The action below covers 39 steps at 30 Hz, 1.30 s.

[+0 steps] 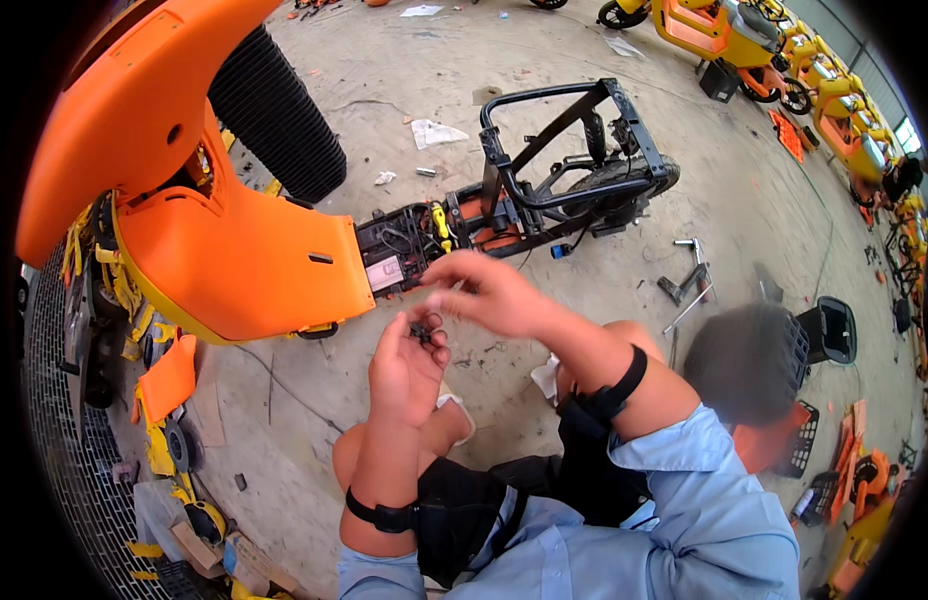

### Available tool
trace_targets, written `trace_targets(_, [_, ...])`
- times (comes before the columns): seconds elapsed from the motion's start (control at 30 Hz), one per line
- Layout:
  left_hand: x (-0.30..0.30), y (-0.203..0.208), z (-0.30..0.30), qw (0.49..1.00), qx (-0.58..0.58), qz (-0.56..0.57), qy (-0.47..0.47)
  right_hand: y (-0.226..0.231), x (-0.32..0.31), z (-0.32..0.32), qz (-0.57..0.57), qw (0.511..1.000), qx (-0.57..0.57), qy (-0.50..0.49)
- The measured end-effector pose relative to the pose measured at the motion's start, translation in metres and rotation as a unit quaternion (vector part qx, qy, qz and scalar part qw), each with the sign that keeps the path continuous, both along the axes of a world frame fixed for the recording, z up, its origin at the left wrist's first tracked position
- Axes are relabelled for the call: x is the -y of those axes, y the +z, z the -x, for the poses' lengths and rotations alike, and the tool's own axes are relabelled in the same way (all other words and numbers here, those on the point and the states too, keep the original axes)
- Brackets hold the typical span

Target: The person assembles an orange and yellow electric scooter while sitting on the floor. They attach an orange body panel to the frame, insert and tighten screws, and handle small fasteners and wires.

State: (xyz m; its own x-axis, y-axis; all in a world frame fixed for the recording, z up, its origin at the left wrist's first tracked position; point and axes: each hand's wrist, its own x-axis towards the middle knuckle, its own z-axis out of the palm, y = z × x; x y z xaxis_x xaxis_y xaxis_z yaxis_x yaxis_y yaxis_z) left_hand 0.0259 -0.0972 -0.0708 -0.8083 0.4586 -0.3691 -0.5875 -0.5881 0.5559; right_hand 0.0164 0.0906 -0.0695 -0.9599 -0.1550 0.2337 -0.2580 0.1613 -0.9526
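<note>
My left hand is palm up with its fingers curled around several small dark pieces, which look like screws. Just above it, my right hand reaches left with bent fingers, thumb and fingertips apart and nothing visible between them. Its fingertips are beside the open floor section of a scooter frame, near a silver box set in there. A yellow-and-black tool or connector lies across the wiring. Joined to that section on the left is a large orange body panel.
The black tubular rear frame and wheel stand ahead. A drill-like tool and a ratchet wrench lie on the floor to the right. A dark crate stands near my right elbow. Orange and yellow panels pile up at left.
</note>
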Motion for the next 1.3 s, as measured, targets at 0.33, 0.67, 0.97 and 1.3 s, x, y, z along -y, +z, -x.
trace_targets(0.33, [0.018,0.017,0.015,0.99,-0.063,-0.012,0.127,-0.054,-0.077,0.009,-0.043,0.958,0.203,-0.198])
trace_targets(0.67, [0.048,0.02,0.005,0.979,-0.094,-0.11,0.145,-0.085,-0.059,-0.007,-0.274,0.94,0.189,-0.075])
trace_targets(0.97, [0.094,0.006,0.006,0.978,-0.093,-0.029,0.183,-0.086,-0.035,0.011,-0.305,0.935,0.174,-0.06])
trace_targets(1.3, [0.106,0.002,0.013,0.98,-0.08,-0.048,0.175,-0.088,-0.022,0.036,-0.419,0.885,0.182,-0.086])
